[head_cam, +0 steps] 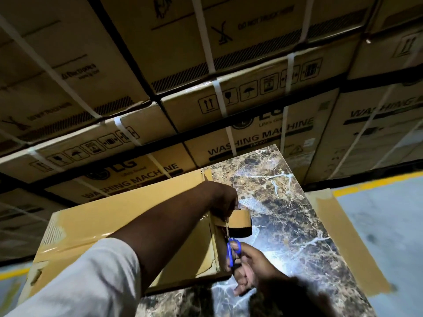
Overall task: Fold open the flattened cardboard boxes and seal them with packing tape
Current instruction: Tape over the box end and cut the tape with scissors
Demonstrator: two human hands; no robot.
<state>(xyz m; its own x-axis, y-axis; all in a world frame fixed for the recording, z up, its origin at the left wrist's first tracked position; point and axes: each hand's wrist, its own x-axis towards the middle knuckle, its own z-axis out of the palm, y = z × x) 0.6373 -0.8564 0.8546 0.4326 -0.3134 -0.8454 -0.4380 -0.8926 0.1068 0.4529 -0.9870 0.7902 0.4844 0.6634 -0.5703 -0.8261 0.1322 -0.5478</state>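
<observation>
A tan cardboard box sits on a marble-patterned table, glossy brown tape running along its top and down its right side. My left hand reaches over the box and grips a roll of brown packing tape at the box's right edge. A strip of tape stretches from the roll down onto the box side. My right hand holds blue-handled scissors, whose blades point up at that strip just below the roll.
Stacked washing-machine cartons bound with white straps form a wall behind the table. A flattened cardboard piece lies to the right of the table. Grey floor with a yellow line shows at the right.
</observation>
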